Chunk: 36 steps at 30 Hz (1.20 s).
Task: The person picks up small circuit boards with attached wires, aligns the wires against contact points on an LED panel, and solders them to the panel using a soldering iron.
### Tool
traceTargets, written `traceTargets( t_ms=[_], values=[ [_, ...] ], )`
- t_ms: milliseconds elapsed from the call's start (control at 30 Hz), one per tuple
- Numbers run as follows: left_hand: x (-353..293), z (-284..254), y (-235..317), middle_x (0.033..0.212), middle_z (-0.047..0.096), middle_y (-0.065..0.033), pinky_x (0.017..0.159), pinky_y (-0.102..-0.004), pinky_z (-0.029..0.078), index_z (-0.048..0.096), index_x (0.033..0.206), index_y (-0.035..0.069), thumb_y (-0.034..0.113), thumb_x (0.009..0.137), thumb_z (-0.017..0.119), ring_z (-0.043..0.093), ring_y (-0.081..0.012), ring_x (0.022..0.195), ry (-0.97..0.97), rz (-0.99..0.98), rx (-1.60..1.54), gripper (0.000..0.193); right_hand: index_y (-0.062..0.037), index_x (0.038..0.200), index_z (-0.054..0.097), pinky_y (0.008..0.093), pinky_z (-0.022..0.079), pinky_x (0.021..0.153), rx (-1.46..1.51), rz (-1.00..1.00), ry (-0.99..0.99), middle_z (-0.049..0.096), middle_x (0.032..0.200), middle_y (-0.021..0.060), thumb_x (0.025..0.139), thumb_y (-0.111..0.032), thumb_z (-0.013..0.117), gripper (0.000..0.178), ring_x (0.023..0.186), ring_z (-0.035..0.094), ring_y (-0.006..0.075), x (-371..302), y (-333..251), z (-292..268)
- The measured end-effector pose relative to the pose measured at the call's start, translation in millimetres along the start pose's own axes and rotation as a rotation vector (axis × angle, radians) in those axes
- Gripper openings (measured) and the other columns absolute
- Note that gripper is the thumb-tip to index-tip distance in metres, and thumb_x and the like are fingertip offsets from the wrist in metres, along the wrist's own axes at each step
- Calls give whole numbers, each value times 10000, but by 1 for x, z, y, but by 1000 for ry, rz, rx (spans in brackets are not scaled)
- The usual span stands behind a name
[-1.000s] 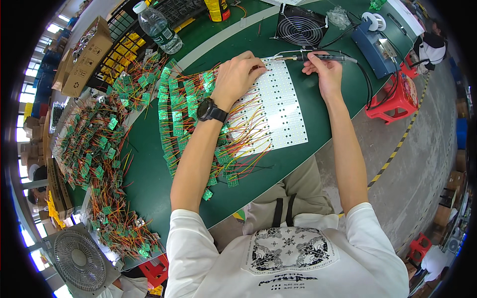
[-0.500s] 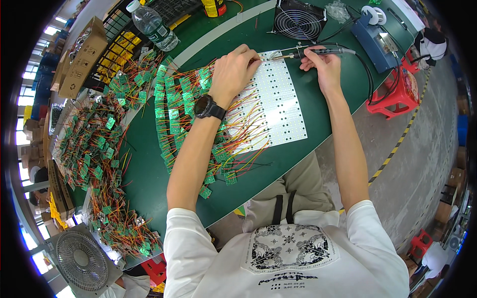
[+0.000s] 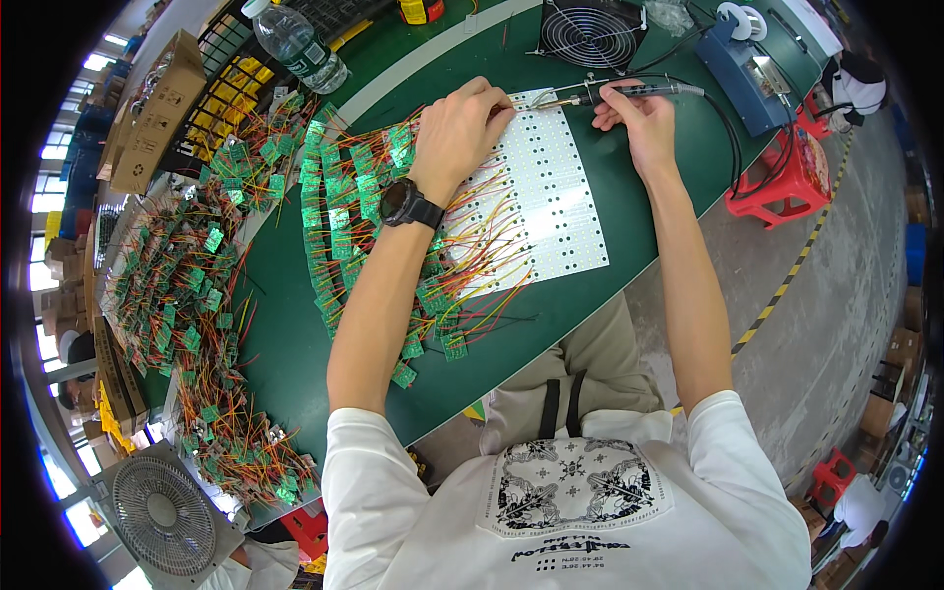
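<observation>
Many small green circuit boards [image 3: 339, 218] trail red-and-yellow wires [image 3: 497, 236] over the flat white panel [image 3: 562, 197] on the green table [image 3: 423, 395], its right part wire-free, seemingly unfinished, the left hand [image 3: 457, 135] narrowed, contents unclear, the right hand [image 3: 645, 123] gripping a slim black soldering iron [image 3: 644, 89].

At the white panel [image 3: 565, 202], the left hand [image 3: 454, 136] hides the upper-left corner and whatever its fingertips touch, coloured wires [image 3: 487, 251] obscure the left part, the tip of the soldering iron [image 3: 657, 89] is too small to judge contact, and beyond the panel the view's top edge crops a yellow-and-red can [image 3: 421, 10].
</observation>
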<state>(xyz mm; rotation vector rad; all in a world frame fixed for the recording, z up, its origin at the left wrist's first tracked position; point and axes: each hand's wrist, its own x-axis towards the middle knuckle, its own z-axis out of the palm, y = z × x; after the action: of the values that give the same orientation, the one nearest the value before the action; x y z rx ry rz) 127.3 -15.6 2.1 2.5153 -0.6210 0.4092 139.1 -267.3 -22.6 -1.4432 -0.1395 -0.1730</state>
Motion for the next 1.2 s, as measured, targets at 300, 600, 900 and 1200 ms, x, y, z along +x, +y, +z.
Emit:
traceTargets(
  t_ms=[300, 600, 900, 1200],
  values=[
    [-1, 3, -1, 884, 650, -67, 654, -381, 511, 708, 880, 69, 227, 858, 679, 670, -279, 752, -1, 1, -8, 162, 70, 950, 649, 264, 493, 555, 54, -11, 35, 666, 755, 135, 862, -106, 707, 205, 605, 644, 182, 0, 2, -2],
    [4, -3, 6, 926, 660, -63, 674, -355, 515, 719, 930, 66, 210, 857, 686, 669, -251, 747, 21, -17, -71, 165, 65, 939, 646, 264, 488, 538, 62, -16, 60, 662, 735, 129, 860, -104, 710, 198, 581, 638, 179, 4, 1, -6],
    [-14, -123, 16, 1003, 675, -80, 807, -291, 505, 689, 1033, 1, 117, 900, 659, 648, -159, 868, 254, 95, -247, 179, 55, 976, 644, 245, 485, 538, 86, 39, 83, 674, 747, 125, 849, -115, 723, 227, 580, 631, 157, 3, 5, 0],
    [-230, -157, 34, 843, 689, -58, 595, -286, 480, 665, 965, 38, 107, 843, 666, 649, -159, 668, 388, -672, 146, 140, 39, 970, 653, 238, 470, 529, 92, 6, 106, 670, 737, 99, 876, -108, 699, 181, 570, 627, 157, -4, 5, -7]
  ],
)
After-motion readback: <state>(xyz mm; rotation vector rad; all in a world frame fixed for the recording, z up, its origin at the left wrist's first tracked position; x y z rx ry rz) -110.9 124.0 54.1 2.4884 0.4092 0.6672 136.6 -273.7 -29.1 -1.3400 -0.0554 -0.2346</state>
